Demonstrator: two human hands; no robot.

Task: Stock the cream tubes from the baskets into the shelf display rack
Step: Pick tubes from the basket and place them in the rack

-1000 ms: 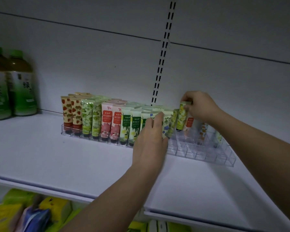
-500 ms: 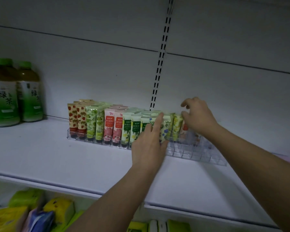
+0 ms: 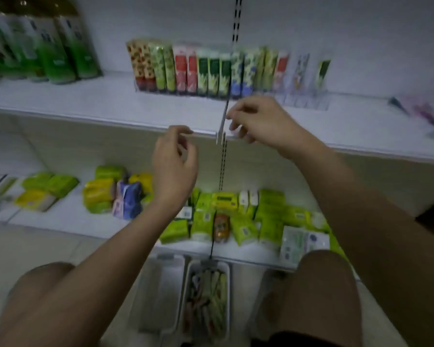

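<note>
Clear rack (image 3: 308,102) stands mostly filled, right slots bare, tubes (image 3: 208,296) left in the basket (image 3: 224,269); both hands' fingers (image 3: 183,144) loosely curled, empty.

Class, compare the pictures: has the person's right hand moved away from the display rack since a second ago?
Yes. The right hand has drawn back off the display rack toward the shelf's front edge, holding nothing. The left hand has dropped below that edge.

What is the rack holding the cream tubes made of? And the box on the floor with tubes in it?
The rack looks like clear hard plastic: the white shelf shows through its empty compartments on the right. The basket on the floor seems to be white or pale grey plastic with a dull finish and rounded corners, though blur leaves that uncertain. The cream tubes look like glossy printed plastic.
</note>
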